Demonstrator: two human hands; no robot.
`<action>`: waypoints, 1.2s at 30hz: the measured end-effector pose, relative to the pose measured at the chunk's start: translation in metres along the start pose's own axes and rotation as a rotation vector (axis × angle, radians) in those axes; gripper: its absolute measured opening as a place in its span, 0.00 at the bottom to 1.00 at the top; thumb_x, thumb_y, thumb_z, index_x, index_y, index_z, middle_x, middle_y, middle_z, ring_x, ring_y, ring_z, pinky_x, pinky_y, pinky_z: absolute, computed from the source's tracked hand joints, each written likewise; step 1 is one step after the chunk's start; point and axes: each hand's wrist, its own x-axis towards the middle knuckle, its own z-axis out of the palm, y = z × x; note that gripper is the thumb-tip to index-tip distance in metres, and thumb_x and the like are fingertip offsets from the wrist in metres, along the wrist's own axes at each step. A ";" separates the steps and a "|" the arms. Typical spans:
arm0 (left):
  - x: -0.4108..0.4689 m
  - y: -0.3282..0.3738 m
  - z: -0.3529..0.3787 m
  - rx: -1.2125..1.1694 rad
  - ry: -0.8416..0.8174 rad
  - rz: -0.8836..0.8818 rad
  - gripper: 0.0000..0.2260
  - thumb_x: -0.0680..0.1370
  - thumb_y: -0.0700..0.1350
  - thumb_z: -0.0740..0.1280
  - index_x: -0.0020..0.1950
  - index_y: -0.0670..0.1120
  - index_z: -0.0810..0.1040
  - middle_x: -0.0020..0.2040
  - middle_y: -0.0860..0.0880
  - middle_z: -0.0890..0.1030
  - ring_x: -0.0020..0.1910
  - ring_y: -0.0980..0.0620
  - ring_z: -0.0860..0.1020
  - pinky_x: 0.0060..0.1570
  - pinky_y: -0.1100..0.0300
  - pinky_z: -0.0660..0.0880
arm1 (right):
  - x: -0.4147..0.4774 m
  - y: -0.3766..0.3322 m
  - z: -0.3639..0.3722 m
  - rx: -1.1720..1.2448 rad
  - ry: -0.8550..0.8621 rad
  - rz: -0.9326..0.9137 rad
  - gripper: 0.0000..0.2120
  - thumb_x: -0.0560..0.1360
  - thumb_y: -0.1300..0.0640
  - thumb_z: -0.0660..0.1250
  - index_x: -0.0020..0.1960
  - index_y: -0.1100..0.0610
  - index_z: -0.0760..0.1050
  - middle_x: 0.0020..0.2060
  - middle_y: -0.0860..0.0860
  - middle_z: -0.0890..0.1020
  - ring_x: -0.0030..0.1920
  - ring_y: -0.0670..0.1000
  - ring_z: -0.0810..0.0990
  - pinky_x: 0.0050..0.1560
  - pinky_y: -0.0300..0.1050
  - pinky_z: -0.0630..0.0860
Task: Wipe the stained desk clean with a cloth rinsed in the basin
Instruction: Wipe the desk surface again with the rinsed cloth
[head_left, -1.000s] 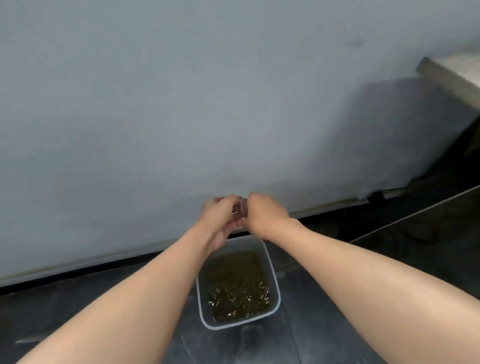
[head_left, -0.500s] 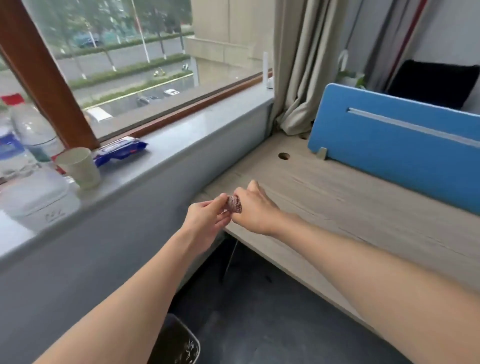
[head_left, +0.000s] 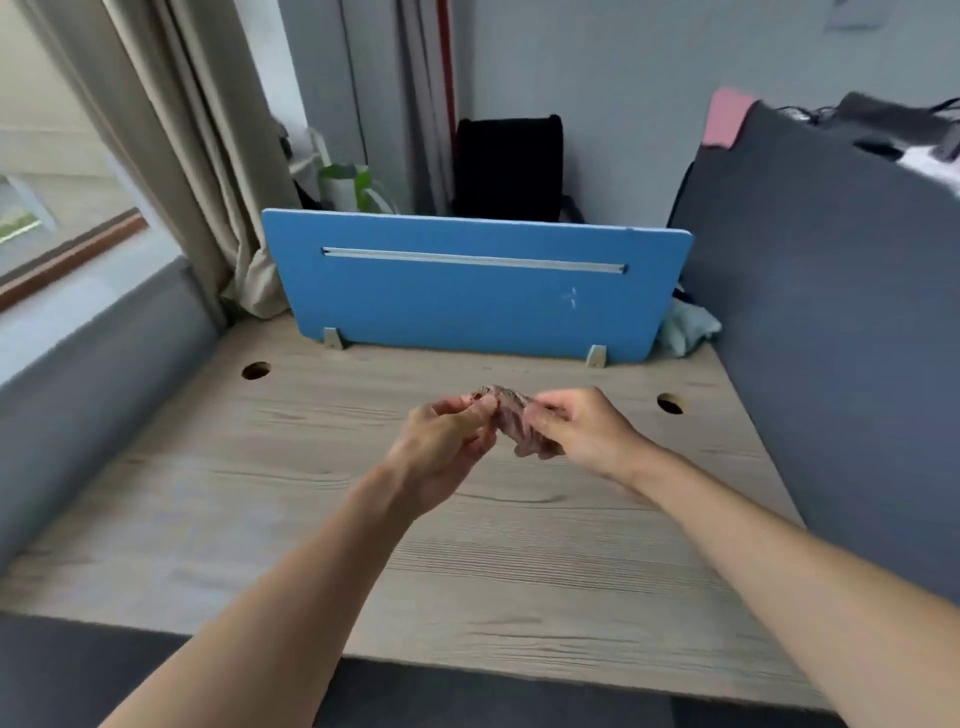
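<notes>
A small crumpled brownish cloth (head_left: 511, 420) hangs between my two hands above the middle of the wood-grain desk (head_left: 270, 519). My left hand (head_left: 447, 447) pinches the cloth's left end with thumb and fingers. My right hand (head_left: 582, 431) grips its right part with curled fingers. Both hands are held a little above the desk top. The basin is out of view. No clear stain shows on the desk in this blurred frame.
A blue divider panel (head_left: 467, 291) stands along the desk's far edge. A grey partition (head_left: 831, 312) borders the right side, a grey sill wall (head_left: 93, 364) the left. Two round cable holes (head_left: 255, 370) (head_left: 670, 404) sit in the desk. A curtain (head_left: 171, 156) hangs at back left.
The view swung up from the basin on the floor, past the window sill, to the desk. Both hands kept hold of the cloth and now have it over the desk's middle.
</notes>
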 end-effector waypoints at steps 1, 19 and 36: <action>0.013 -0.009 0.018 -0.019 0.008 -0.021 0.08 0.81 0.34 0.64 0.43 0.37 0.79 0.38 0.44 0.77 0.35 0.54 0.74 0.37 0.65 0.75 | -0.001 0.007 -0.017 0.022 0.053 0.022 0.11 0.84 0.60 0.60 0.51 0.63 0.80 0.38 0.58 0.85 0.38 0.49 0.86 0.37 0.40 0.78; 0.140 -0.072 0.137 0.220 -0.024 -0.394 0.15 0.83 0.31 0.54 0.40 0.43 0.70 0.29 0.46 0.73 0.29 0.52 0.70 0.23 0.64 0.70 | 0.037 0.087 -0.110 0.766 0.726 0.385 0.12 0.85 0.53 0.58 0.58 0.57 0.77 0.55 0.53 0.82 0.56 0.52 0.81 0.64 0.54 0.75; 0.156 -0.113 0.213 0.435 -0.274 -0.146 0.11 0.81 0.40 0.67 0.56 0.31 0.76 0.41 0.41 0.78 0.33 0.51 0.74 0.33 0.60 0.73 | 0.024 0.122 -0.191 -0.069 0.785 0.222 0.09 0.83 0.59 0.58 0.47 0.57 0.75 0.39 0.47 0.78 0.40 0.45 0.75 0.38 0.38 0.70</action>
